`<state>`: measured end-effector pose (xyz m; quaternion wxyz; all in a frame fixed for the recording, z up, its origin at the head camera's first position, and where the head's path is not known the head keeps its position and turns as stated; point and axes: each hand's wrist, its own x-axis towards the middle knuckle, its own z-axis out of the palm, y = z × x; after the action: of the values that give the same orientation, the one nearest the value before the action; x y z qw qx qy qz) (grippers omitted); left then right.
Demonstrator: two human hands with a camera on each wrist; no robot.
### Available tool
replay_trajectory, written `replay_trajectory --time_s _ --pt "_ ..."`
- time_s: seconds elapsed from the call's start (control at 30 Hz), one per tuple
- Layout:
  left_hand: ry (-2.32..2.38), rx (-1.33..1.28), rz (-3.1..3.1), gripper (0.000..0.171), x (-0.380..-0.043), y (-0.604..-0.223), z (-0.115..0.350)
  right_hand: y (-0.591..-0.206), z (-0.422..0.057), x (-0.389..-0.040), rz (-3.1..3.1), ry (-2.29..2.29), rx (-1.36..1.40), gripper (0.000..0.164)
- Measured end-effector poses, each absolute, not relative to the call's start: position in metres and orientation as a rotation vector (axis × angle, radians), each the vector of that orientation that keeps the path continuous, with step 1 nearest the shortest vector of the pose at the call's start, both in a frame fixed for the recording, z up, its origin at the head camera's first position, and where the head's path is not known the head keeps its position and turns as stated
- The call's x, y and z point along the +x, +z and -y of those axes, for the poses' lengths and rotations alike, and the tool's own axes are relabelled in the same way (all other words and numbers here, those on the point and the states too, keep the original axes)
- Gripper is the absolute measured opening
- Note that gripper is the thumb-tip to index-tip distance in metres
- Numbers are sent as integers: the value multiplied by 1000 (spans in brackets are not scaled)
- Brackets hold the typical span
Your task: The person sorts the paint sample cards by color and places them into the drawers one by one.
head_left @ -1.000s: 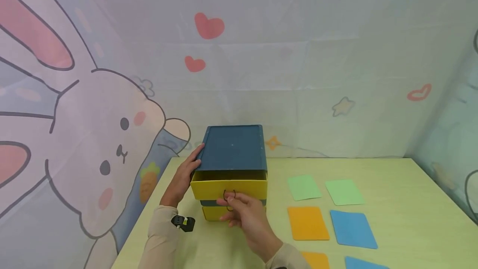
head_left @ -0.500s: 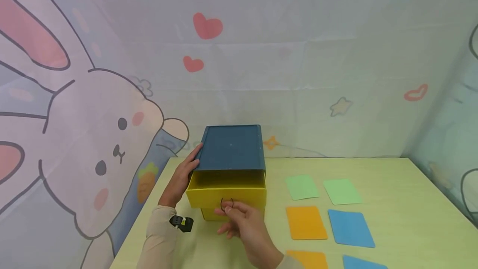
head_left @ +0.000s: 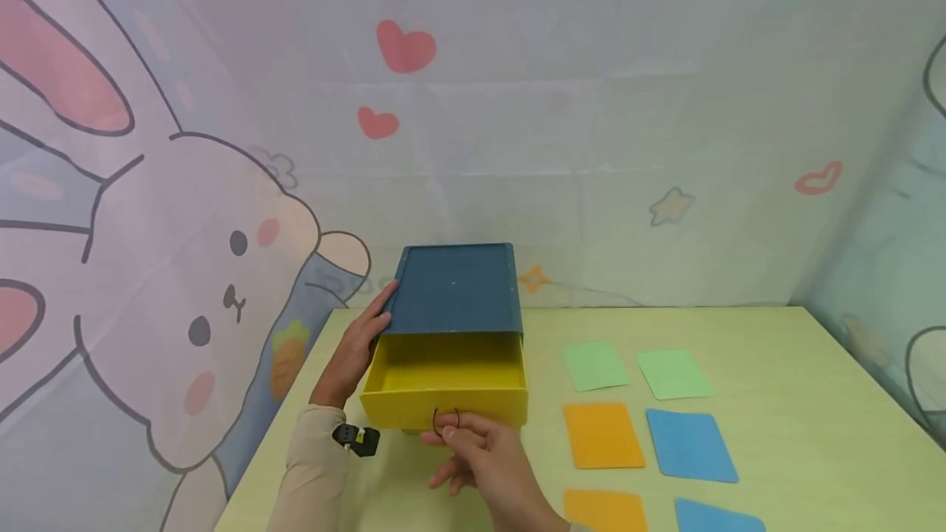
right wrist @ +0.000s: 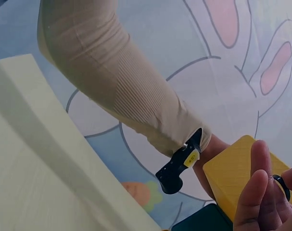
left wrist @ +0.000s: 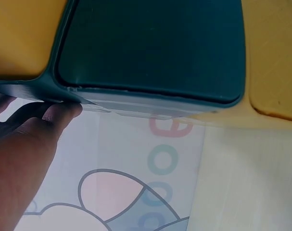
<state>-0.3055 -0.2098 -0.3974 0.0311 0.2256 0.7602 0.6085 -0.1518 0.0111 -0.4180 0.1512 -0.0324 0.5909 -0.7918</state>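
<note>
Pinching the loop (head_left: 434,422), the right hand (head_left: 489,460) has widened the drawer's (head_left: 447,399) opening, easing access. Left hand (head_left: 356,350) rests straight-fingered along the cabinet (head_left: 454,290).

Drawer (head_left: 406,407): yellow, at my right hand (head_left: 491,462)
Cabinet (head_left: 453,290): dark blue, by my left hand (head_left: 353,353)
Cards (head_left: 604,436): green, orange, blue
</note>
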Motion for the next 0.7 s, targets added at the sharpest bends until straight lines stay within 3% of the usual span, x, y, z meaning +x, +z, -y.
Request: replay_trajectory --time_s 0.7 --pt "1856 690 -2377 56 -307 -398 210 -423 -15 -131 -1666 -2241 -162 42"
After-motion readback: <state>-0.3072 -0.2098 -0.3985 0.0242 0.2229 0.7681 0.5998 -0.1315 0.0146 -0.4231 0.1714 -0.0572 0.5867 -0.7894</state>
